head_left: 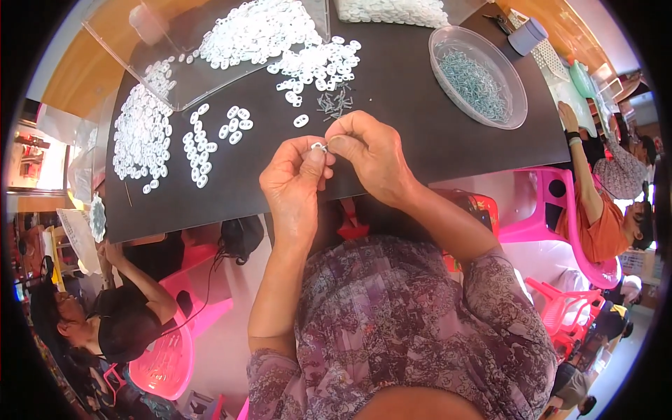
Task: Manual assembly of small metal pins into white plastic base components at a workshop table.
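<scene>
Over the table's near edge, my left hand [292, 175] pinches a small white plastic piece [318, 146] between thumb and fingertips. My right hand [374, 157] meets it there, thumb and forefinger closed at the piece's right side; whatever they hold is hidden or too small to make out. Just beyond my fingertips lies a loose white oval piece [301, 121] with two holes. A little pile of thin dark pins [335, 103] sits past my right hand, against a heap of white oval pieces [322, 64].
A round clear tub [516, 117] of greenish pins stands at right, near a grey cup [528, 36]. A clear tray [231, 87] carries more white pieces; another heap [142, 133] lies left. People sit on both sides, near pink chairs [164, 364].
</scene>
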Tool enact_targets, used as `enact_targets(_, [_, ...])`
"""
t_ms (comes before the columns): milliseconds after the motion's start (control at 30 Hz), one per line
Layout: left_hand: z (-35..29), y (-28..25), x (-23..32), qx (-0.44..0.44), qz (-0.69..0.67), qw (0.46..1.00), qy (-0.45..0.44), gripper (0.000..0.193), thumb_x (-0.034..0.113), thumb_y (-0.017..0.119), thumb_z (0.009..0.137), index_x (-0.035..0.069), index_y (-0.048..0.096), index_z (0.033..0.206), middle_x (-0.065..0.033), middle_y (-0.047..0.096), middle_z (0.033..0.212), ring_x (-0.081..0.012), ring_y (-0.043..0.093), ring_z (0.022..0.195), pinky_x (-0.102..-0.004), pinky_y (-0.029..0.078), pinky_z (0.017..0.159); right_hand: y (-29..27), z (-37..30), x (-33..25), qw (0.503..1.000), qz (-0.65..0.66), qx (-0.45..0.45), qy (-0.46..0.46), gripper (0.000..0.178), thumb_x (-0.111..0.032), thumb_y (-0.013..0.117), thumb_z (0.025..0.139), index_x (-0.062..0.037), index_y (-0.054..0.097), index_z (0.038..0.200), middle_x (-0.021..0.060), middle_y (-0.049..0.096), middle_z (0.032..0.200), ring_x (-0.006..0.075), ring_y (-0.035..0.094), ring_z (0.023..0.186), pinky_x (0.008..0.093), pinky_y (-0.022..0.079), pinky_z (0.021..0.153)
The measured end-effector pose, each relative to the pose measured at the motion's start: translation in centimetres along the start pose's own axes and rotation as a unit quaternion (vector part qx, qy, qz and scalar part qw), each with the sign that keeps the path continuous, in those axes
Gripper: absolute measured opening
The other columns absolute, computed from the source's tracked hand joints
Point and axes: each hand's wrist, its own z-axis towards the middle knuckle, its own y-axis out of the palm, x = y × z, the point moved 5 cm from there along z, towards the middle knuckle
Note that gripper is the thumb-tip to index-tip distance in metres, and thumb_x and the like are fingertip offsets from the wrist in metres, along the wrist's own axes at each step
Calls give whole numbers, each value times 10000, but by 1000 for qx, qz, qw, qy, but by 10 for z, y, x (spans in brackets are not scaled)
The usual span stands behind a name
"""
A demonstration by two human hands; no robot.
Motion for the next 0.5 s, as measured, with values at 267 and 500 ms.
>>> enact_targets(267, [-5, 1, -2, 26, 40, 998, 28, 89, 60, 581, 891, -20, 613, 915, -34, 611, 745, -68, 513, 586, -175, 383, 496, 6, -4, 4, 998, 52, 33, -8, 39, -20, 568, 842, 15, 559, 828, 96, 588, 747, 156, 570, 666, 288, 459, 604])
enact_targets(500, [-9, 3, -5, 53, 28, 996, 63, 99, 58, 594, 883, -34, 619, 911, -35, 610, 724, -65, 515, 575, -176, 388, 476, 12, -8, 2, 997, -16, 54, -54, 23, 3, 546, 833, -8, 531, 818, 100, 529, 758, 200, 544, 646, 328, 442, 594])
